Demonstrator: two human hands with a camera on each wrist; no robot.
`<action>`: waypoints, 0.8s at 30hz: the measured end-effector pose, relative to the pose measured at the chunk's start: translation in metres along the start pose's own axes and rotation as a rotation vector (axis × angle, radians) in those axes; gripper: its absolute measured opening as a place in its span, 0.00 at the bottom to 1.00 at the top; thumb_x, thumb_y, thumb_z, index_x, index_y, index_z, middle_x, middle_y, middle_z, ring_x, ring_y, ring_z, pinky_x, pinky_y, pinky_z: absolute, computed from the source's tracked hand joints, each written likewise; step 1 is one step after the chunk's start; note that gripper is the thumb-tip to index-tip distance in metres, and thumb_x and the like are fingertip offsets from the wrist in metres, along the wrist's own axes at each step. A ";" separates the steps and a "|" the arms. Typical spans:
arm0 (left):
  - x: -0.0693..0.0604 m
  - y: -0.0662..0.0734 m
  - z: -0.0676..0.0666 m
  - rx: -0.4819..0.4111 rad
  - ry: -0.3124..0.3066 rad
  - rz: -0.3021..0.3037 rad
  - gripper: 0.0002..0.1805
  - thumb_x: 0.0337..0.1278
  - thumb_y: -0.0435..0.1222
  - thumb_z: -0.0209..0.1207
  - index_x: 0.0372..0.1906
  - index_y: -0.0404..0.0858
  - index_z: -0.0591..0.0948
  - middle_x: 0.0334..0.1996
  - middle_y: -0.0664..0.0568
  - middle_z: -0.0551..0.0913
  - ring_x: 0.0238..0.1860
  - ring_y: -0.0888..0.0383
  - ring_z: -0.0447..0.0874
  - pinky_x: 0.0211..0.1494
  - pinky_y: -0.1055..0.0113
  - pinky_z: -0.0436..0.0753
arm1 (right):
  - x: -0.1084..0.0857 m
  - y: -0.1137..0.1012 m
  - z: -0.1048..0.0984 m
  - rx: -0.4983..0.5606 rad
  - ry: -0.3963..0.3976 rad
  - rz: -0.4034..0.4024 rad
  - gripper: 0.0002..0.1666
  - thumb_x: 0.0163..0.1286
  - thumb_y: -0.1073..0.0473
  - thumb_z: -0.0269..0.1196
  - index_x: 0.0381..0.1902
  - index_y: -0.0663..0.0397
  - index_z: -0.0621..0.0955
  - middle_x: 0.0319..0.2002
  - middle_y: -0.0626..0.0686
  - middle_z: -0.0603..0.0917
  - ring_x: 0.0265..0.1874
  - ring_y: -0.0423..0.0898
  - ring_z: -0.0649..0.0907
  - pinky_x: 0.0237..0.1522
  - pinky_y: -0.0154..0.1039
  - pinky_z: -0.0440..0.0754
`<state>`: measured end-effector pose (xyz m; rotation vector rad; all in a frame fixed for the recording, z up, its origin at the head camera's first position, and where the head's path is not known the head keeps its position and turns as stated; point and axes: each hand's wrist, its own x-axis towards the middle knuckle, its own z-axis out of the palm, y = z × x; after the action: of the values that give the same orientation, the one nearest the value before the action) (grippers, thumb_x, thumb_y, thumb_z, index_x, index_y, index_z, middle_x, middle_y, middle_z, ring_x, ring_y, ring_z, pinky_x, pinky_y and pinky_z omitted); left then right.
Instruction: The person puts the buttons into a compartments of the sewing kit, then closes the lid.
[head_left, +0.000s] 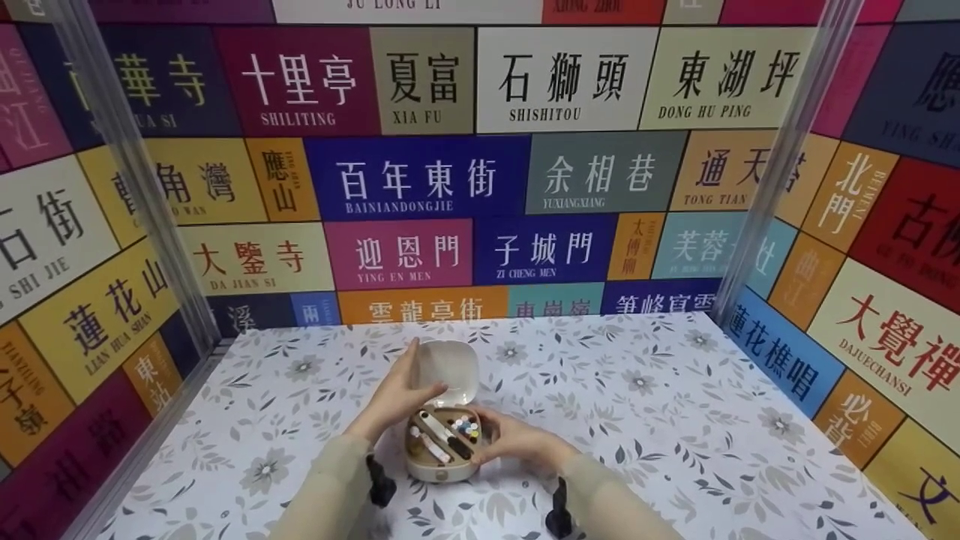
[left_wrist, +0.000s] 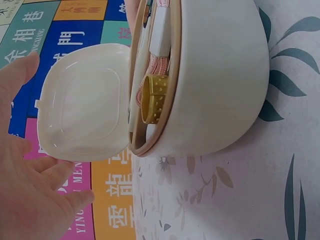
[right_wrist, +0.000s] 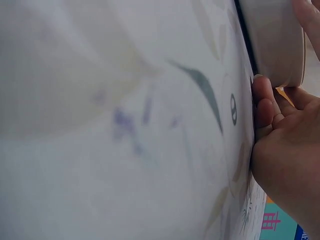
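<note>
A cream sewing box (head_left: 427, 472) stands on the table with its lid (head_left: 452, 367) raised at the back. Small colored thread spools (head_left: 466, 429) fill its right compartment; slim white and dark items lie in the middle. In the left wrist view a gold thimble (left_wrist: 154, 100) and a pinkish tape measure (left_wrist: 159, 66) show at the rim. My left hand (head_left: 397, 396) is at the lid's left side, its thumb and fingers spread; whether it touches the lid is unclear. My right hand (head_left: 521, 441) grips the box's right side, thumb toward the front, fingers farther back.
The box rests on a tabletop (head_left: 637, 450) covered with a leaf and flower pattern. Colorful panels with place names (head_left: 420, 176) rise behind and on both sides. Clear upright corner strips (head_left: 772, 172) stand where the panels meet.
</note>
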<state>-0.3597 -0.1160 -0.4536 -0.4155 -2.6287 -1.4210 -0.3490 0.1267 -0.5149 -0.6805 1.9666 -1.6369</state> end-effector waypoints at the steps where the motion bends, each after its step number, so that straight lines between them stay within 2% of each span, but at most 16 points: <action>1: 0.000 0.000 0.000 -0.005 0.001 0.000 0.56 0.51 0.45 0.69 0.77 0.39 0.46 0.75 0.38 0.50 0.74 0.40 0.48 0.73 0.46 0.50 | 0.000 0.000 0.000 0.000 -0.002 -0.001 0.52 0.52 0.61 0.74 0.73 0.44 0.63 0.67 0.50 0.68 0.66 0.51 0.66 0.70 0.59 0.49; 5: -0.002 0.001 0.000 -0.025 0.006 -0.001 0.56 0.51 0.43 0.69 0.77 0.38 0.46 0.74 0.37 0.51 0.73 0.39 0.49 0.73 0.45 0.51 | 0.000 0.002 -0.001 0.002 -0.009 0.004 0.52 0.52 0.61 0.74 0.73 0.44 0.63 0.68 0.50 0.67 0.67 0.51 0.65 0.71 0.59 0.46; 9: -0.002 0.001 -0.001 -0.002 0.009 0.008 0.55 0.51 0.45 0.69 0.77 0.38 0.47 0.73 0.34 0.53 0.72 0.37 0.52 0.71 0.42 0.54 | 0.002 0.002 -0.003 -0.039 -0.004 0.000 0.53 0.53 0.61 0.73 0.74 0.47 0.62 0.69 0.52 0.66 0.69 0.53 0.63 0.71 0.59 0.47; 15: -0.003 -0.001 -0.004 0.033 0.012 0.005 0.55 0.51 0.47 0.68 0.77 0.40 0.48 0.73 0.34 0.55 0.71 0.37 0.55 0.70 0.40 0.57 | 0.003 0.003 -0.003 -0.024 -0.020 -0.027 0.53 0.53 0.63 0.73 0.74 0.50 0.60 0.68 0.53 0.68 0.68 0.53 0.64 0.71 0.59 0.49; 24: -0.007 -0.002 -0.008 0.028 0.017 0.005 0.51 0.52 0.45 0.68 0.77 0.39 0.52 0.73 0.35 0.56 0.69 0.37 0.60 0.69 0.41 0.61 | 0.000 0.000 -0.002 0.000 -0.036 -0.021 0.53 0.54 0.61 0.73 0.75 0.45 0.61 0.67 0.50 0.69 0.66 0.51 0.66 0.69 0.61 0.50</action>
<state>-0.3536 -0.1250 -0.4526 -0.4052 -2.6289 -1.3779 -0.3505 0.1285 -0.5149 -0.7277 1.9408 -1.6257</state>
